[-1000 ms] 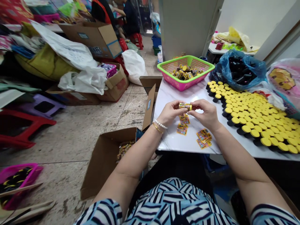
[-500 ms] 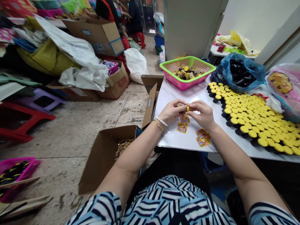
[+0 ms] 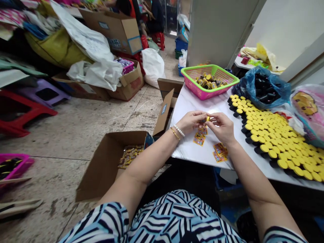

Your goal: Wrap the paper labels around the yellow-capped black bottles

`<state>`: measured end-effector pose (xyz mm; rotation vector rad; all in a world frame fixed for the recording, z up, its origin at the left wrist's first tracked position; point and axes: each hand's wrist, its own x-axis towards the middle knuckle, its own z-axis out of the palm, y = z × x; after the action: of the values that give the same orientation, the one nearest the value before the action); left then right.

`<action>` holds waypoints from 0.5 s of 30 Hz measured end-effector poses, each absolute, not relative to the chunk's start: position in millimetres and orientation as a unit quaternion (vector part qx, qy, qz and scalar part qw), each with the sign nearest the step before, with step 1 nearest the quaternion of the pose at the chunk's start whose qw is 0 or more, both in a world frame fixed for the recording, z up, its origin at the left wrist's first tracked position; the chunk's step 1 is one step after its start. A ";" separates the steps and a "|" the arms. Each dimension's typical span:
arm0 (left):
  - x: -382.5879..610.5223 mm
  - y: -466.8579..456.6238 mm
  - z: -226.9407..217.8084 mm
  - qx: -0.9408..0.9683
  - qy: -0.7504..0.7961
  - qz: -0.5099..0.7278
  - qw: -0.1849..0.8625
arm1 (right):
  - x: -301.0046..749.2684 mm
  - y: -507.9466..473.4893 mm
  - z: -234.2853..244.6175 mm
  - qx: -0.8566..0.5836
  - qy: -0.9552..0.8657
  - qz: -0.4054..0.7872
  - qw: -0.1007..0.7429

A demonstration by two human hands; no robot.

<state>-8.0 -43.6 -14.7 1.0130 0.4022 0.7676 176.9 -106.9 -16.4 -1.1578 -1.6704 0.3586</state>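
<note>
Both my hands meet over the near left part of the white table (image 3: 186, 148). Fingers of my left hand (image 3: 193, 122) are closed around a small yellow-capped black cylinder (image 3: 208, 119). My right hand (image 3: 221, 125) pinches the cylinder's yellow end between thumb and fingers. Part of the cylinder is hidden by the fingers. Just below the hands lie printed yellow-orange labels (image 3: 199, 139). Another small pile of labels (image 3: 220, 151) lies nearer the table's front edge, below my right hand.
Many yellow-topped black cylinders (image 3: 280, 138) stand in rows at the right. A pink-green basket (image 3: 210, 89) of wrapped cylinders and a blue bag (image 3: 263, 84) of black pieces stand behind. Left of my legs, an open carton (image 3: 101, 168) holds wrapped pieces. People sit far back.
The camera view has shifted, so the table things appear slightly lower and further right. My hands stay together on the cylinder, and the right fingers have shifted slightly on its yellow end.
</note>
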 end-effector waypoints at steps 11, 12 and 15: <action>-7.7 -37.4 -21.8 0.481 0.263 0.323 0.772 | 171.6 -100.0 -21.4 -0.428 -0.656 0.338 0.522; -8.9 -37.6 -20.7 0.481 0.257 0.319 0.775 | 170.5 -100.3 -21.0 -0.422 -0.644 0.354 0.532; -13.0 -38.2 -16.6 0.458 0.227 0.309 0.802 | 169.2 -100.8 -21.9 -0.430 -0.612 0.351 0.563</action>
<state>-13.0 -38.2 -16.6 0.9827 0.4875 0.6621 169.2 -100.8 -21.9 -1.0132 -1.4414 0.8258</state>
